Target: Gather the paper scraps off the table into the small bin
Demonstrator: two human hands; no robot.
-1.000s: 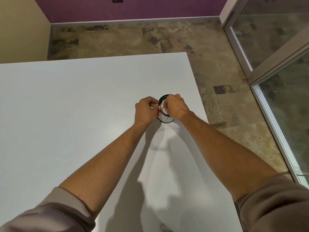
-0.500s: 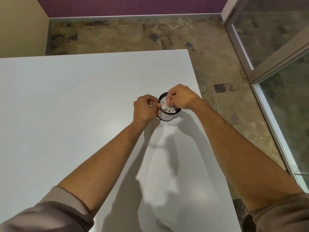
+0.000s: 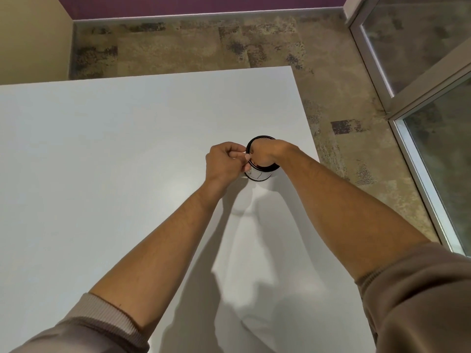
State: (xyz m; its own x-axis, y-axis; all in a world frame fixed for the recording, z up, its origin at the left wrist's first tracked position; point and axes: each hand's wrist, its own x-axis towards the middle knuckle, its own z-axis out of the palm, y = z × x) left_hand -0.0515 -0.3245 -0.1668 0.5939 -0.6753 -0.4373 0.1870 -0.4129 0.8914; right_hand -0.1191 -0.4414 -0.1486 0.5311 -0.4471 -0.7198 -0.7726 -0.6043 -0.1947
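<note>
Bin (image 3: pixel 260 174): a small round container with a dark rim and a pale wall bearing thin dark lines, standing upright on the white table (image 3: pixel 114 161) right of frame centre, near the table's right edge.

Head view. We see the right hand (image 3: pixel 265 154) reaching down into the bin's mouth from above; its fingers are inside and hidden, so we cannot tell whether they are curled, straight, or holding anything. The back of that hand covers most of the opening. The left hand (image 3: pixel 224 164) sits just beside the bin on its left, touching the rim; its fingers are curled in, and the thumb and fingertips (image 3: pixel 246 158) meet at the rim. Whether they pinch the rim or a scrap we cannot tell. No paper can be made out from here, as the bin's inside is covered.

Both forearms run up from the lower corners, with greyish sleeves (image 3: pixel 107 324) pushed back. Their shadows fall on the table below the bin. Mottled carpet (image 3: pixel 204 47) lies beyond the far table edge; a glass door (image 3: pixel 433 72) fills the right side.
</note>
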